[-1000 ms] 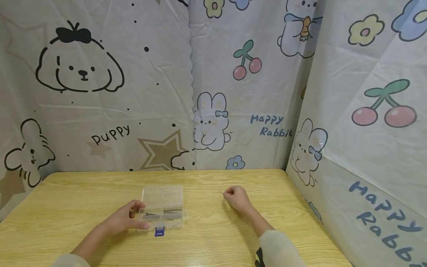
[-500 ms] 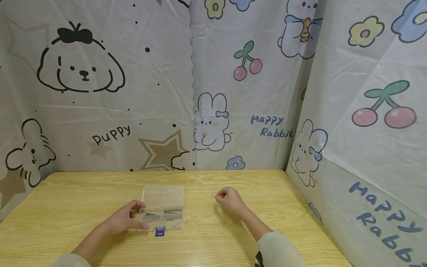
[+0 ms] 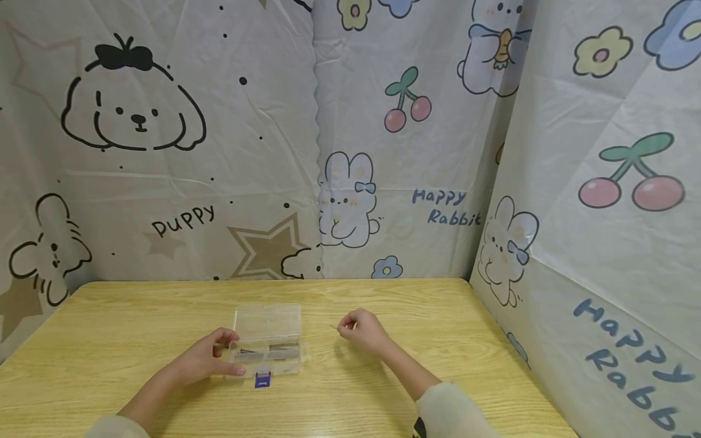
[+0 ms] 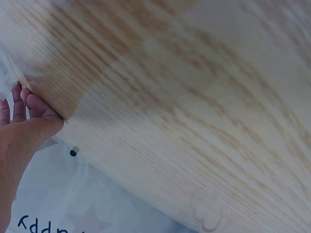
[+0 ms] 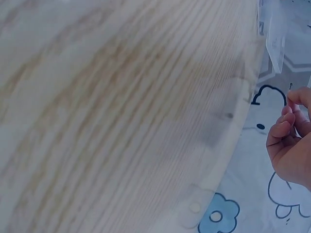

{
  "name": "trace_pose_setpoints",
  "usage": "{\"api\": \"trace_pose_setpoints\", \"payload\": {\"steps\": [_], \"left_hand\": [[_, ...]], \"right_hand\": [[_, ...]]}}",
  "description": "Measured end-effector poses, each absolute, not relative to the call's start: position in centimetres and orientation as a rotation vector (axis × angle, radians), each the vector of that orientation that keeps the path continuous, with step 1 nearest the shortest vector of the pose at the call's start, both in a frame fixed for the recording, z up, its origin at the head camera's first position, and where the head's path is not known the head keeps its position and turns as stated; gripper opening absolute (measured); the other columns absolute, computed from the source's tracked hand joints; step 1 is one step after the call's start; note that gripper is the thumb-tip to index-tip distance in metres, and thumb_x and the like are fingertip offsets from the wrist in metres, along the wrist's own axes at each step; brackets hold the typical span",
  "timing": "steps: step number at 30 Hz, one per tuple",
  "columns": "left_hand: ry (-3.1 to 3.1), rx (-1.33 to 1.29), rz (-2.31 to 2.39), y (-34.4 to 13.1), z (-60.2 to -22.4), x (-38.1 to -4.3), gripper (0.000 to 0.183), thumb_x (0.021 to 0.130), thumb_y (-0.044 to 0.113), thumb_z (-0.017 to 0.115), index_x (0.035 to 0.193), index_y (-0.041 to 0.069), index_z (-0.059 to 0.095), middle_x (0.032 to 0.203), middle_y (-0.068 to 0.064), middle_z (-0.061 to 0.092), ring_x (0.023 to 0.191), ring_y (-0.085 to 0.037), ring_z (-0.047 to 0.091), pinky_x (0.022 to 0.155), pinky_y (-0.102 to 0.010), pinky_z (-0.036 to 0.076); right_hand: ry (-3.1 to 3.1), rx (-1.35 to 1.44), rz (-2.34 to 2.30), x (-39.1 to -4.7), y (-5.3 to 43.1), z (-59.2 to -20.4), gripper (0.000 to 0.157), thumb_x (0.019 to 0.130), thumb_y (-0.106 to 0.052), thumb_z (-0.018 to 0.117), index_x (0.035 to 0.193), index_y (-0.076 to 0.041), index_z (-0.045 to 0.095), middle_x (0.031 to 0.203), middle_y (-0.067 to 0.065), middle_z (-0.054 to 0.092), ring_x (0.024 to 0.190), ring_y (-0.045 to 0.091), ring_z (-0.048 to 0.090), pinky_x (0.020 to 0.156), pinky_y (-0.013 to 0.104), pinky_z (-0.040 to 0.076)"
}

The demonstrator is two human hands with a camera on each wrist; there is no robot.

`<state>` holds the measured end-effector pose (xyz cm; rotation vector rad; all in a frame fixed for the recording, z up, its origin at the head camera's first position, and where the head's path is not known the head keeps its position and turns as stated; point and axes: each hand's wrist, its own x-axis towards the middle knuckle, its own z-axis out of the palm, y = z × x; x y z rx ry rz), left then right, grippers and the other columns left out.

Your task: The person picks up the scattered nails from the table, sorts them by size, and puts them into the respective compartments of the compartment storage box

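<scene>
A clear plastic compartment box (image 3: 283, 367) lies on the table with its lid (image 3: 268, 320) raised at the back and a blue latch (image 3: 263, 379) at the front. Thin dark nails (image 3: 283, 347) lie in two of its compartments. My left hand (image 3: 205, 359) grips the box's left side, thumb at the front corner and fingers farther back. To the right of the box, my right hand (image 3: 364, 331) pinches a small thin nail (image 5: 290, 86) between thumb and forefinger, its tip pointing left toward the box. Most of this nail is hidden by the fingers.
The wood-grain table (image 3: 164, 316) runs back to a printed cloth (image 3: 263, 152) hanging behind it. Another cloth side (image 3: 602, 243) closes off the right edge.
My right hand has moved left, and slightly toward me, with the nail, coming closer to the box. The left hand and the box have stayed in place.
</scene>
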<state>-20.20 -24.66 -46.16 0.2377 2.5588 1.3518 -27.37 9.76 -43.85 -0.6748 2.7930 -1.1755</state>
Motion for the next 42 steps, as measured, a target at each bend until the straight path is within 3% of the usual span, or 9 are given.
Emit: {"api": "trace_pose_setpoints", "payload": {"steps": [12,26,42], "left_hand": [[2.578,0.246,1.345,-24.7,-46.2,-20.2,0.074,0.073,0.032,0.079,0.127,-0.002,0.042,0.126,-0.017,0.049,0.113,-0.032,0.047,0.098,-0.051,0.041],[2.58,0.252,1.339,-24.7,-46.3,-20.2,0.073,0.074,0.031,0.079,0.127,-0.002,0.042,0.126,-0.018,0.049,0.113,-0.032,0.047,0.097,-0.05,0.041],[2.582,0.218,1.337,-24.5,-46.1,-20.1,0.074,0.073,0.032,0.08,0.127,-0.001,0.042,0.126,-0.018,0.047,0.112,-0.032,0.047,0.097,-0.051,0.041]], "right_hand": [[2.727,-0.816,-1.12,-26.1,7.7,-43.8,0.01,0.085,-0.012,0.063,0.081,-0.004,0.069,0.075,-0.001,0.054,0.058,0.005,0.041,0.051,0.016,0.036],[2.73,-0.985,-1.018,-25.0,5.2,-43.8,0.01,0.084,-0.012,0.065,0.078,-0.006,0.07,0.072,-0.006,0.053,0.067,0.0,0.041,0.06,0.014,0.039],[2.698,-1.025,-0.962,-24.1,2.4,-43.8,0.009,0.085,-0.013,0.065,0.08,-0.008,0.07,0.075,-0.007,0.055,0.068,0.0,0.043,0.061,0.014,0.04]]}}
